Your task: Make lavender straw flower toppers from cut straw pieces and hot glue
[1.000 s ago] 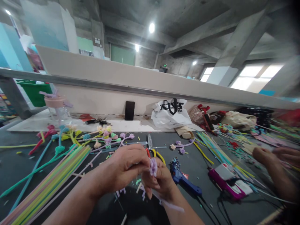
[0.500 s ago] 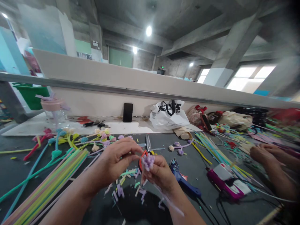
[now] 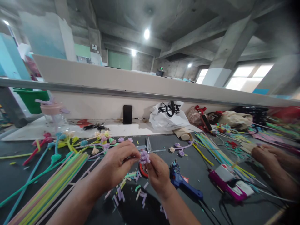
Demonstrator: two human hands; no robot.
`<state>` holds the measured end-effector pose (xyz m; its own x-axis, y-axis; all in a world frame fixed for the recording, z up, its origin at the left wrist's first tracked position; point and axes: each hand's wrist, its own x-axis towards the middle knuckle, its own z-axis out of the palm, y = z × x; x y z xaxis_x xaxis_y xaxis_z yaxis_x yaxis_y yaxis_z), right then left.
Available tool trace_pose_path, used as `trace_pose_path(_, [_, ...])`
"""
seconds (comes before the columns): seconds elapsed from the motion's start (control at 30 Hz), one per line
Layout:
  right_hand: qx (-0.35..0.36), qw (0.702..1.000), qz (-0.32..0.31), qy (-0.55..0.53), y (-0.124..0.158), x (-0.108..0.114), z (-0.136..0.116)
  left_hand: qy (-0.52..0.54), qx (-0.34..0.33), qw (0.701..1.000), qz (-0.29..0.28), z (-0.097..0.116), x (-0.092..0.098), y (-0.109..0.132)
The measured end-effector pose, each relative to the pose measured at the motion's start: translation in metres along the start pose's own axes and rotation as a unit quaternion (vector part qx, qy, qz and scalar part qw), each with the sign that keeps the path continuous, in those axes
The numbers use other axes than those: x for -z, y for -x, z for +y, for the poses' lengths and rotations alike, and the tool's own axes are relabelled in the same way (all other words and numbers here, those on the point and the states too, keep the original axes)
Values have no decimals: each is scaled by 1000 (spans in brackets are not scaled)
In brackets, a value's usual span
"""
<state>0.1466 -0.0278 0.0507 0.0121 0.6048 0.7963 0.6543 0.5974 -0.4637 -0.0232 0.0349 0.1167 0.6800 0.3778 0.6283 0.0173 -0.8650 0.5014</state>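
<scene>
My left hand [image 3: 117,165] and my right hand [image 3: 158,172] meet above the dark table [image 3: 14,172], both pinched on a small purple pipe-cleaner flower [image 3: 144,157]. The flower's twisted head sits between the fingertips of both hands. Its purple stem runs down under my right wrist. Below the hands lie several short cut bits of pipe cleaner [image 3: 131,187] in purple, green and white. A pair of scissors [image 3: 146,147] with red and yellow handles lies just behind my right hand.
A blue glue gun [image 3: 181,182] lies right of my hands. Bundled pipe cleaners [image 3: 51,184] stretch to the left, finished flowers [image 3: 98,140] behind them. Another person's hands [image 3: 269,154] work at the right. A white plastic bag [image 3: 168,115] and a black phone [image 3: 127,114] stand at the wall.
Both hands have risen a little and shifted with the purple flower between them. The cut bits under them have come into view. The other person's hands have moved slightly.
</scene>
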Motion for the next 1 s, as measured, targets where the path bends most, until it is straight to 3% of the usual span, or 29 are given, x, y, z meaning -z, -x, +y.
trace_pose_path(0.1, [-25, 999, 2, -47, 0, 0, 2, 3, -1, 1000, -6, 4, -1, -1])
trace_pose_path(0.2, [-103, 980, -20, -170, 1, -3, 5, 2, -6, 1000, -18, 6, -1, -1])
trace_pose_path(0.37, [-225, 879, -7, -420, 4, -10, 7, -15, -7, 1000, -10, 9, -2, 0])
trace_pose_path(0.43, [-237, 860, -2, -451, 4, -10, 8, -19, -5, 1000, -2, 11, -3, 0])
trace_pose_path(0.5, [-223, 880, -11, -420, 3, -8, 10, -13, 1, 1000, -1, 13, -5, 0])
trace_pose_path(0.6, [-161, 941, -40, -296, 0, -3, 10, -9, 25, 1000, -8, 16, -8, 0])
trace_pose_path(0.7, [-110, 972, -52, -202, -4, 1, 7, -21, 57, 998, -13, 16, -10, 0])
trace_pose_path(0.87, [-32, 996, -56, -65, -4, 2, 8, -36, 104, 994, -13, 11, -14, 0])
trace_pose_path(1.0, [-34, 996, -64, -48, -2, 1, 10, -17, 130, 991, -20, 6, -16, -2])
